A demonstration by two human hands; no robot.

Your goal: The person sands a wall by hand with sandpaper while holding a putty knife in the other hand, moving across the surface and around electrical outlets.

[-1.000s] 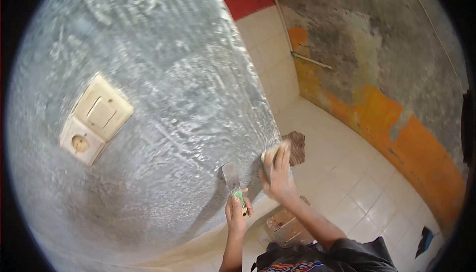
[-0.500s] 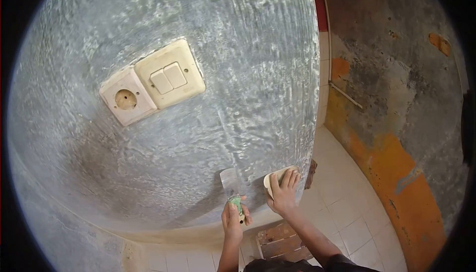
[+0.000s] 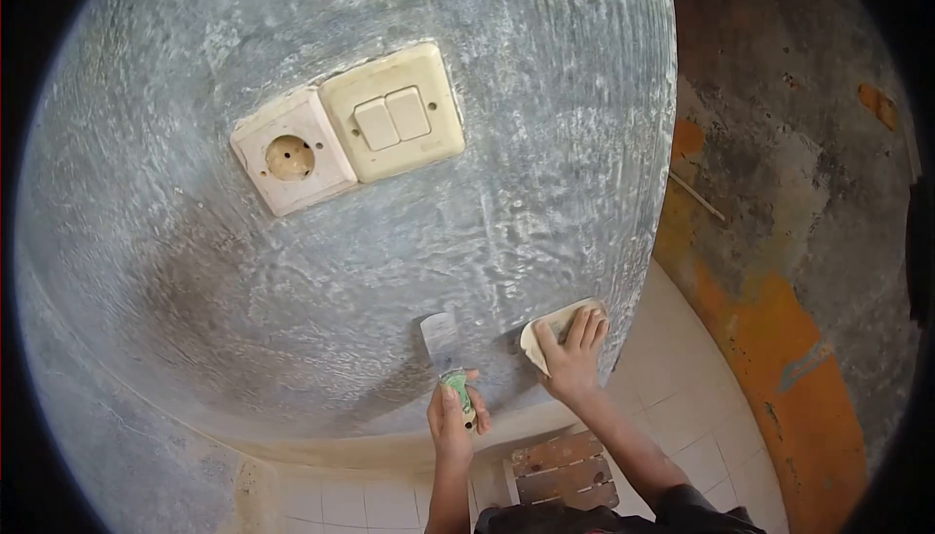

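My left hand [image 3: 454, 415] is wrapped around the green handle of a putty knife [image 3: 443, 339]. Its metal blade points up and lies at the grey wall [image 3: 331, 271], with the tool's shadow falling to the lower left. To the right, my right hand [image 3: 575, 359] has its fingers bent over a flat cream piece with rounded corners [image 3: 534, 346], held at the wall near its right edge. My palm and fingers hide much of that piece.
Above my hands, a wall socket [image 3: 290, 157] and a cream double light switch [image 3: 394, 117] sit side by side. A slatted brown wooden stool [image 3: 560, 476] stands below on the white tiled floor [image 3: 672, 417]. At right is another wall with patchy orange and grey paint [image 3: 769, 310].
The view has shifted, so the socket and switch appear higher and further right. Both hands sit slightly higher in view; the putty knife has moved left along the wall, away from the cream piece.
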